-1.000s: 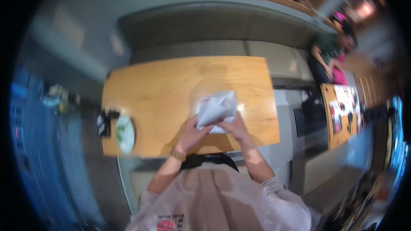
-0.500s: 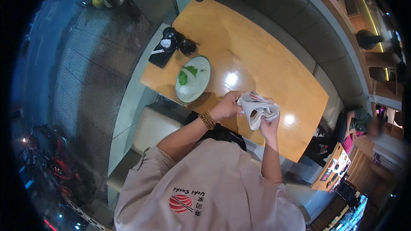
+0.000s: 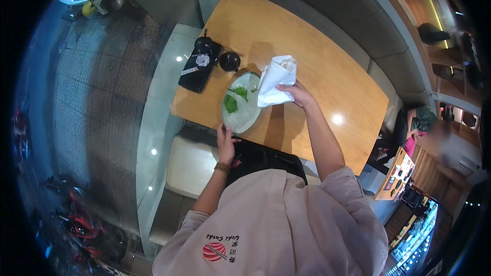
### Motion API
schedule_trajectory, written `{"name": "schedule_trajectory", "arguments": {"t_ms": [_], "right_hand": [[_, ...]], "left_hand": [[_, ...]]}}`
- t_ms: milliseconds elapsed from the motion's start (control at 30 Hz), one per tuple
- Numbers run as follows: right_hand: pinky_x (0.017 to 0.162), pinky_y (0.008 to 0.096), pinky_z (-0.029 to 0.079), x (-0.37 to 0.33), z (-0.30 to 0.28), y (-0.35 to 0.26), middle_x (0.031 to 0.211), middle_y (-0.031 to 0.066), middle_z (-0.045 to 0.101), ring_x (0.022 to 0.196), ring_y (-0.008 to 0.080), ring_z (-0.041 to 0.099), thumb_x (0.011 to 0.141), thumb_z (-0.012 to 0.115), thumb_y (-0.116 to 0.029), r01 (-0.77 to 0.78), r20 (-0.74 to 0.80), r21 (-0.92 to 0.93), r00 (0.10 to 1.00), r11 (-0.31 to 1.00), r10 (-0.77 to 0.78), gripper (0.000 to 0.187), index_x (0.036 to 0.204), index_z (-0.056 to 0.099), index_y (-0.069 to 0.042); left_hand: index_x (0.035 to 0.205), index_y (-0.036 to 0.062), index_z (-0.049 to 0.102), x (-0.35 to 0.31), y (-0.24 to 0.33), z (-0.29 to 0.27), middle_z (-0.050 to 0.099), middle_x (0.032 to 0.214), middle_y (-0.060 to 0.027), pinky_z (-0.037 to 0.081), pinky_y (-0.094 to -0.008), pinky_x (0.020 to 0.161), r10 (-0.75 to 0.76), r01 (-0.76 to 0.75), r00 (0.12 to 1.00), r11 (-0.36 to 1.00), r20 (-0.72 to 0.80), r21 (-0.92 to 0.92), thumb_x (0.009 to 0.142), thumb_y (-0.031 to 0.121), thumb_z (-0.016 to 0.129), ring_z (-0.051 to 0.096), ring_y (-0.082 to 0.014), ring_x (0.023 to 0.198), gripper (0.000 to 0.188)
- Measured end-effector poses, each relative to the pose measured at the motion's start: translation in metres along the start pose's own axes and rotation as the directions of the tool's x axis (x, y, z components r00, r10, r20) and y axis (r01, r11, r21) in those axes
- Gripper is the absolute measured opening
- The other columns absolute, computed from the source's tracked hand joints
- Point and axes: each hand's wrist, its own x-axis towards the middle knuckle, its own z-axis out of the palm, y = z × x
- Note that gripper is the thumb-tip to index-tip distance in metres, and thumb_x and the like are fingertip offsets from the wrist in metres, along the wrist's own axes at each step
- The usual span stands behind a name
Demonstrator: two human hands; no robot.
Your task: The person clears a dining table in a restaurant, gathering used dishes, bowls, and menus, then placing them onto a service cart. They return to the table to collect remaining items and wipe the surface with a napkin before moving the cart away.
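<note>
Your right hand (image 3: 300,95), centre of the frame, is closed around a folded white cloth (image 3: 276,80), lifted just above the right rim of the oval plate (image 3: 236,122). Your left hand (image 3: 225,144) grips the plate's lower edge, fingers curled under, at the near border of the wooden table (image 3: 327,76).

Plate sits centre-left and carries green leaves (image 3: 235,99) on a pale bed. Judged from this: the plate is not cleared, and the cloth has not met the tabletop. Wiping looks barely begun.

Black tray (image 3: 198,66) and small dark bowl (image 3: 229,61) sit upper left of the plate.
</note>
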Motion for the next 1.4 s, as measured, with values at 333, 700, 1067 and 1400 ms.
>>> {"name": "schedule_trajectory", "arguments": {"t_ms": [333, 700, 1067, 1400], "right_hand": [[0.102, 0.0409, 0.05, 0.051, 0.021, 0.016, 0.133, 0.0137, 0.059, 0.121, 0.0268, 0.059, 0.08, 0.081, -0.012, -0.109, 0.183, 0.046, 0.978, 0.993, 0.099, 0.075, 0.144, 0.042, -0.004], [0.101, 0.0404, 0.051, 0.025, 0.025, 0.048, 0.133, 0.0129, 0.059, 0.119, 0.026, 0.06, 0.085, 0.078, -0.015, -0.016, -0.011, 0.207, 1.0, 0.978, 0.019, 0.068, 0.142, 0.043, -0.003], [0.098, 0.0436, 0.052, -0.022, 0.023, 0.048, 0.128, 0.015, 0.061, 0.116, 0.0272, 0.062, 0.087, 0.076, -0.015, 0.112, -0.142, 0.382, 0.988, 0.917, -0.062, 0.061, 0.138, 0.046, 0.001], [0.102, 0.0451, 0.05, -0.136, -0.04, 0.062, 0.133, 0.0163, 0.058, 0.122, 0.0292, 0.059, 0.092, 0.069, -0.015, 0.248, -0.276, 0.538, 0.955, 0.806, -0.11, 0.058, 0.141, 0.043, 0.002]], "left_hand": [[0.104, -0.004, 0.056, 0.014, -0.019, 0.009, 0.059, 0.091, -0.0088, 0.044, -0.0305, 0.082, 0.24, -0.206, 0.965, 0.943, -0.103, 0.263, 0.109, 0.032, 0.038, 0.053, -0.0172, 0.086, 0.041], [0.106, -0.0049, 0.062, 0.019, 0.007, 0.0, 0.064, 0.093, -0.005, 0.046, -0.0276, 0.081, 0.116, -0.113, 0.982, 0.993, -0.147, 0.028, 0.107, 0.033, 0.045, 0.054, -0.0108, 0.087, 0.042], [0.139, -0.0018, 0.05, 0.028, 0.027, -0.008, 0.057, 0.134, -0.0145, 0.037, -0.033, 0.106, 0.081, -0.08, 0.996, 0.996, 0.029, -0.042, 0.107, 0.045, 0.039, 0.052, -0.0199, 0.123, 0.057], [0.143, -0.0018, 0.046, 0.001, 0.064, 0.052, 0.052, 0.141, -0.0133, 0.035, -0.0342, 0.111, 0.064, -0.006, 0.935, 0.986, 0.349, -0.166, 0.107, 0.046, 0.038, 0.048, -0.0212, 0.13, 0.06]]}}
